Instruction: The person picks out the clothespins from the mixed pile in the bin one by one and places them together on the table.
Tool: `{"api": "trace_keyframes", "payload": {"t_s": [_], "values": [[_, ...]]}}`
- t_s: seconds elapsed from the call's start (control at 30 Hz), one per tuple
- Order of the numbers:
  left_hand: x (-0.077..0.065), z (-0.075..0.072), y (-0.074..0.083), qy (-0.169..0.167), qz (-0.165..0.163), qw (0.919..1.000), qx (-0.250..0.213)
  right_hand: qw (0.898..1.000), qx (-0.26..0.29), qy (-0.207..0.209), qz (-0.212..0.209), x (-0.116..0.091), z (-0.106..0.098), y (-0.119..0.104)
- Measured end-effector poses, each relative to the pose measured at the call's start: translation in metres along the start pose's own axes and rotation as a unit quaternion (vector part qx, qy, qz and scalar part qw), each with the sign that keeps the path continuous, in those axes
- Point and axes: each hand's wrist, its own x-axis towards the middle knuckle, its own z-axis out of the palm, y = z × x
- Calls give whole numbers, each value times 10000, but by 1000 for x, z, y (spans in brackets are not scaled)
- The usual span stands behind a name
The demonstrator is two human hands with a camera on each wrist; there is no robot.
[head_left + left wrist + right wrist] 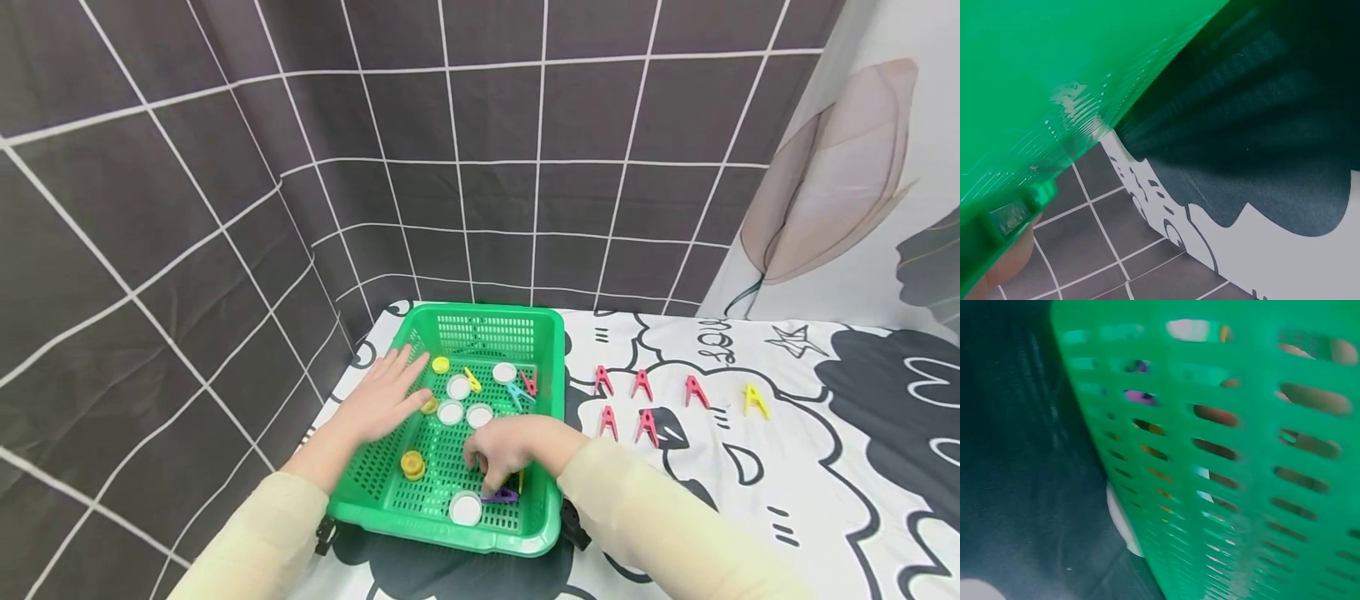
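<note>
One left grip (388, 398), straight-fingered and empty, is at the left of a green perforated plastic basket (557, 375); the right grip (506, 447) curls at a purple plastic clip (504, 497), pinching or not cannot be told. A light fingertip squeeze should suit. Near the left grip: yellow round caps (440, 365) in three spots; around the right: five white round caps (450, 412); rightward, outside: five red A-shaped plastic clips (646, 417), one yellow A-shaped clip (753, 400).

Plain pale-yellow cloth on both your arms: left sleeve (251, 533), right sleeve (660, 521).
Your sleeves look smooth, with soft creases, and end near the wrists; your left hand (386, 396) and right hand (504, 446) are bare. A small black piece (326, 535) shows beside your left cuff, another black piece (574, 525) by your right.
</note>
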Motion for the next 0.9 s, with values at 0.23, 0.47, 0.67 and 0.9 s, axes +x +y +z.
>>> {"api": "trace_keyframes", "payload": {"t_s": [0.23,0.47,0.67,0.9], "values": [[1,0,1,-14,-5,10000,63,9983,-520,-242,31,4,9,-4],[1,1,1,-3,-22,10000,-24,9959,-794,-404,-130,6,13,-5],[1,0,0,-17,-7,10000,51,9943,-919,-516,-127,6,14,-8],[1,0,1,-18,13,10000,55,9898,-1223,-668,-313,7,17,-9]]}}
